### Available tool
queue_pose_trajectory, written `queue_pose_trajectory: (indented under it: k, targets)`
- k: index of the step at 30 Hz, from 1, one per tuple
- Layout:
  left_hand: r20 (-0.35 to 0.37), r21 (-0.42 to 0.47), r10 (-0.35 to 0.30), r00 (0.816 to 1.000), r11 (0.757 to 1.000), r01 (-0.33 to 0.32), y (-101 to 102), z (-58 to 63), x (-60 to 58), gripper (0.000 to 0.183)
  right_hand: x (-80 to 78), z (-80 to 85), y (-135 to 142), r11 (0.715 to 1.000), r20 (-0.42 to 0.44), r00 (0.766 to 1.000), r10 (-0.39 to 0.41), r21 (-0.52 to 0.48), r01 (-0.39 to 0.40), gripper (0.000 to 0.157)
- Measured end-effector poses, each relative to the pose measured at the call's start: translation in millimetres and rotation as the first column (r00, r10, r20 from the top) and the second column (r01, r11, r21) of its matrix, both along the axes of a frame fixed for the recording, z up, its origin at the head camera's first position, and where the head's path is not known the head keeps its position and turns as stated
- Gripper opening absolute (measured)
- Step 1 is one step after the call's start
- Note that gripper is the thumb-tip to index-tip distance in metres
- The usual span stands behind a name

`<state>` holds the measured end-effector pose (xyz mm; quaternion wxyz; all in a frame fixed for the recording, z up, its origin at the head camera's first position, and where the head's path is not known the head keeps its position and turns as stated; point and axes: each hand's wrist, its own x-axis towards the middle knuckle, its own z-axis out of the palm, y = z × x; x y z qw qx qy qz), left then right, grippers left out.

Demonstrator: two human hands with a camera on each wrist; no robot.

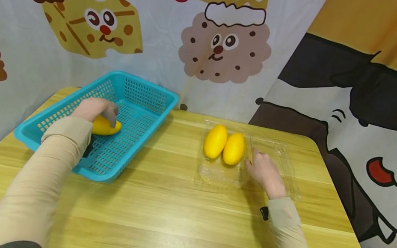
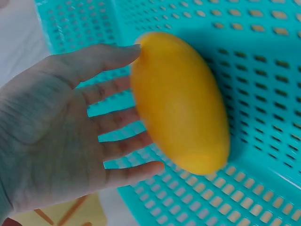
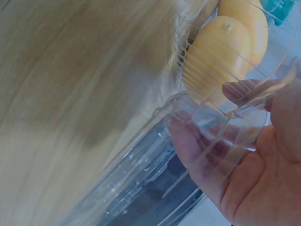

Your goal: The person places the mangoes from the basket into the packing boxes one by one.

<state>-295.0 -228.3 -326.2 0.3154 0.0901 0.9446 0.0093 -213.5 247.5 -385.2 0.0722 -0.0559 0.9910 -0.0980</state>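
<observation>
Inside the blue basket [image 1: 128, 147], my left hand [image 1: 97, 110] reaches down over a yellow mango [image 1: 106, 126]. In the left wrist view its thumb touches one end of the mango [image 2: 183, 103], and several fingers pass behind the fruit. My right hand [image 1: 266, 174] is at the middle edge of a clear plastic clamshell box [image 1: 219, 175]. From the right wrist, the thumb and fingers pinch the transparent plastic edge [image 3: 211, 117]. Two more mangoes [image 1: 215, 142] lie side by side in the left half of the box.
The basket has perforated walls and stands at the left of the wooden table [image 1: 175, 224]. The box's other clear half [image 1: 276, 149] spreads to the right. Behind the table hangs a cloth [image 1: 159, 26] printed with cartoon figures.
</observation>
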Motion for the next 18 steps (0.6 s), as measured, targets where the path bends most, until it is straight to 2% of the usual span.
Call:
queue_pose_trajectory:
  k: [6, 10, 14, 16, 18]
  targets:
    - [-0.004, -0.007, 0.047, 0.999, 0.999, -0.047, -14, -12.6, 6.7, 0.078, 1.0, 0.8, 0, 1.0, 0.001, 1.0, -0.002, -0.001, 0.002, 0.057]
    - [-0.023, 0.005, 0.125, 0.992, 0.992, -0.125, -19, -19.1, 13.4, 0.093, 1.2, 0.6, -1, 1.0, 0.0, 1.0, -0.003, -0.005, 0.003, 0.057]
    - [-0.017, 0.037, 0.201, 0.979, 0.979, -0.2, -20, -21.8, 16.9, 0.101, 1.1, 0.2, 0, 1.0, -0.003, 1.0, -0.003, -0.006, 0.003, 0.057]
    - [-0.013, 0.047, 0.212, 0.977, 0.976, -0.211, -20, -23.0, 16.6, 0.1, 1.0, -0.1, 0, 1.0, -0.002, 1.0, -0.006, -0.009, 0.006, 0.057]
    - [-0.011, 0.04, 0.192, 0.981, 0.981, -0.191, -20, -24.9, 14.8, 0.099, 0.9, -0.4, 1, 1.0, -0.001, 1.0, -0.005, -0.01, 0.005, 0.057]
